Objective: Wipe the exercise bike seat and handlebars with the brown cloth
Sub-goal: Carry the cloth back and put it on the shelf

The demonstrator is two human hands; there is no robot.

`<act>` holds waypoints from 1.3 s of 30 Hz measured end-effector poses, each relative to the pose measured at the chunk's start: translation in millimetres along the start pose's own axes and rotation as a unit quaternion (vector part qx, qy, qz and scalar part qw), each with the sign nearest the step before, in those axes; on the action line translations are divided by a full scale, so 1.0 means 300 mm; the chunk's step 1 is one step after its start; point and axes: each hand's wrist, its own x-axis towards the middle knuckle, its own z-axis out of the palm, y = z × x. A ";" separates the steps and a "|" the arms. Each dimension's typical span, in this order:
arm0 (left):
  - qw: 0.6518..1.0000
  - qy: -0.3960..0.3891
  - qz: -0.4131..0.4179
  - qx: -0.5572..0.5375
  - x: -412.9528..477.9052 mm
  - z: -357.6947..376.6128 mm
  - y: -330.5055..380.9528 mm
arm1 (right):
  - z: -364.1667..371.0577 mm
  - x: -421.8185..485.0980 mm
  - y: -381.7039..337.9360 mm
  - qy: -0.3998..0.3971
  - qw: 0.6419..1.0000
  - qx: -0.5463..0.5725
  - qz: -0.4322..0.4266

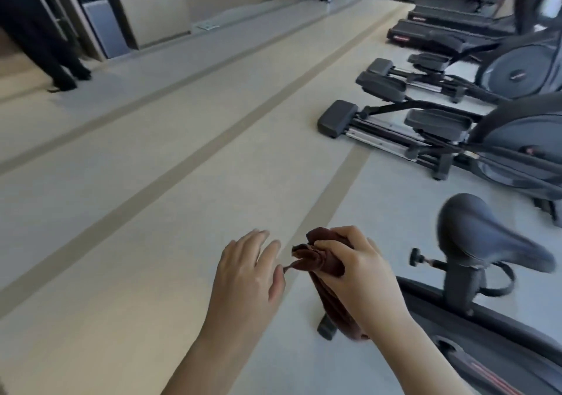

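Right hand (362,270) grips the bunched brown cloth (316,258), its tail hanging below. Left hand (246,270) has loose, straight fingers, thumb at the cloth's corner. The bike seat (486,236) lies right of both hands, nearer the right one, nose pointing right. Handlebars are out of view.

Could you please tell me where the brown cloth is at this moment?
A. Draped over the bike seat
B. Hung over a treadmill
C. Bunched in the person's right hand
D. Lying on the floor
C: the right hand grips the bunched brown cloth in the air, clear of the bike seat beside it.
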 end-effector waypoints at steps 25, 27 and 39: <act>0.983 0.072 -0.151 0.077 1.084 0.201 -0.940 | 0.526 1.552 -0.198 -0.087 0.983 0.037 -0.155; 0.979 0.069 -0.175 0.083 1.146 0.197 -1.071 | 0.609 1.673 -0.265 -0.096 0.981 0.027 -0.168; 0.974 0.057 -0.195 0.100 1.604 0.079 -1.982 | 1.082 2.425 -0.800 -0.113 0.977 0.057 -0.171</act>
